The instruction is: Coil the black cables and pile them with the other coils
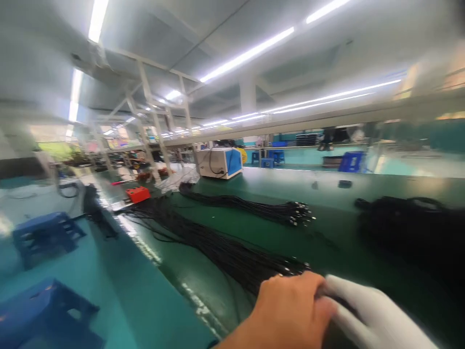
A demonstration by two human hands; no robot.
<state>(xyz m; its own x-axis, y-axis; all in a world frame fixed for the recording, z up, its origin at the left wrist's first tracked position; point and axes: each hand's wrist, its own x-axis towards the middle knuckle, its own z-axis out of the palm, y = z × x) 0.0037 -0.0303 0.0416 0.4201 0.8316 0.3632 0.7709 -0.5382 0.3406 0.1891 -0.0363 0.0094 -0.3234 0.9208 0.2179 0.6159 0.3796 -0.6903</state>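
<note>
My left hand (290, 305), bare, is closed with its fingers curled at the near end of a long bundle of black cables (225, 247). Small shiny tips show along that end, just beyond my knuckles. My right hand (366, 305), in a white glove, meets the left thumb with its fingertips pinched together. Whatever lies between the two hands is hidden by the fingers. Farther back, a second bundle of black cables (250, 205) lies on the green tabletop (196, 276), its metal-tipped ends pointing right.
A red box (138, 194) rests by the cables' far end. Behind it stands a white-and-blue machine (220, 163). A dark heap (410, 232) lies at right, blurred. Blue stools (47, 310) stand on the floor left of the table edge. A shelf rail (290, 127) crosses above.
</note>
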